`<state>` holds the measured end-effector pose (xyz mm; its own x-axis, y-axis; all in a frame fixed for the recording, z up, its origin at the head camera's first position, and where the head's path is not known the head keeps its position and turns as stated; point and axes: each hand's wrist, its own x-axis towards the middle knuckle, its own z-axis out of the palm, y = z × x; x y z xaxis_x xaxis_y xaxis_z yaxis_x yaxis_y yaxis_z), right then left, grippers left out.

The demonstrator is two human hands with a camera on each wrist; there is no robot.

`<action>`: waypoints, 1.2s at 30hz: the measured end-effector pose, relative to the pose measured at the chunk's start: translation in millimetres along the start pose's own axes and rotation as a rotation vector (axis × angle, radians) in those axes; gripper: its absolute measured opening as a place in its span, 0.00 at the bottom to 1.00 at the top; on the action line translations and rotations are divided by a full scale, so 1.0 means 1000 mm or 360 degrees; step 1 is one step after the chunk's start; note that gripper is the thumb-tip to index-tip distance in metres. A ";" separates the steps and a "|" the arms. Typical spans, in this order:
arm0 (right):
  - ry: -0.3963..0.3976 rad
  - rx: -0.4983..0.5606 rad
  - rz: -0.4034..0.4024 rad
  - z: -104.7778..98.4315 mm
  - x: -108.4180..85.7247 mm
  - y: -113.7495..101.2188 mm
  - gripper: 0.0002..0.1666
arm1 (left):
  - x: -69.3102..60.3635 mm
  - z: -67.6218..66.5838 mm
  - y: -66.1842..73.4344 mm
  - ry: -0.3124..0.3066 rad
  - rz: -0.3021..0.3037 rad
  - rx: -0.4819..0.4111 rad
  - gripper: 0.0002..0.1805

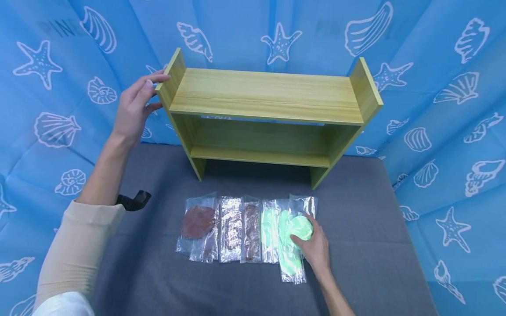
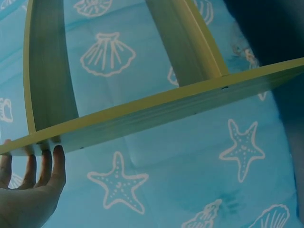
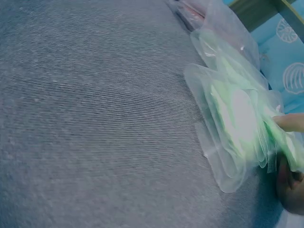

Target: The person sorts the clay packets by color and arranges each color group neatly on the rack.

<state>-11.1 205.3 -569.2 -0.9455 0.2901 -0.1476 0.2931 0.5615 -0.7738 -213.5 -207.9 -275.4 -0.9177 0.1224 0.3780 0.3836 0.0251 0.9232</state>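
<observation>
My left hand (image 1: 136,98) is at the upper left of a small wooden shelf (image 1: 269,92). Its fingertips touch the outer face of the side panel (image 2: 142,107), fingers fairly straight in the left wrist view. Low on the right, my right hand (image 1: 318,250) pinches a clear plastic bag with pale green contents (image 1: 299,226) between thumb and fingers. More green-filled bags (image 3: 228,118) lie beneath and beside it. To the left in the row are a bag with dark red contents (image 1: 197,222), a shiny clear bag (image 1: 230,228) and a narrow reddish-brown one (image 1: 251,230).
The two-tier shelf stands at the back of a grey cloth-covered table (image 1: 363,245). Blue curtains (image 1: 446,145) with white shell and starfish prints hang behind and on both sides. A black curved piece (image 1: 136,200) sticks out by the left forearm.
</observation>
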 end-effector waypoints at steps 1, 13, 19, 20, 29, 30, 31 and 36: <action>-0.0003 0.0042 -0.0011 0.000 0.000 0.000 0.51 | 0.001 0.000 0.001 -0.0008 -0.0005 0.0001 0.21; -0.0149 0.0441 -0.0135 -0.009 0.003 -0.006 0.44 | 0.016 0.003 0.005 -0.0095 -0.0207 0.0212 0.25; -0.0174 0.0560 -0.0208 -0.020 0.004 -0.020 0.38 | 0.024 0.006 0.004 -0.0039 -0.0318 0.0229 0.24; -0.0179 0.0571 -0.0231 -0.023 0.004 -0.023 0.38 | 0.025 0.007 0.004 -0.0030 -0.0324 0.0228 0.24; -0.0249 0.0576 -0.0359 -0.041 0.001 -0.048 0.31 | 0.028 0.008 -0.001 0.0028 -0.0346 0.0123 0.22; -0.0266 0.0592 -0.0375 -0.043 0.001 -0.051 0.29 | 0.028 0.008 -0.002 0.0032 -0.0346 0.0121 0.22; -0.0283 0.0604 -0.0396 -0.045 0.001 -0.054 0.29 | 0.029 0.008 -0.002 0.0037 -0.0345 0.0112 0.21; -0.0318 0.0607 -0.0555 -0.057 0.002 -0.069 0.31 | 0.028 0.008 -0.005 0.0063 -0.0330 0.0106 0.21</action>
<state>-24.8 211.2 -481.0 -0.9968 -0.0365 0.0716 -0.0788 0.2669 -0.9605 -240.6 -196.7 -269.6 -0.9804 0.0689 0.1843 0.1912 0.1112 0.9752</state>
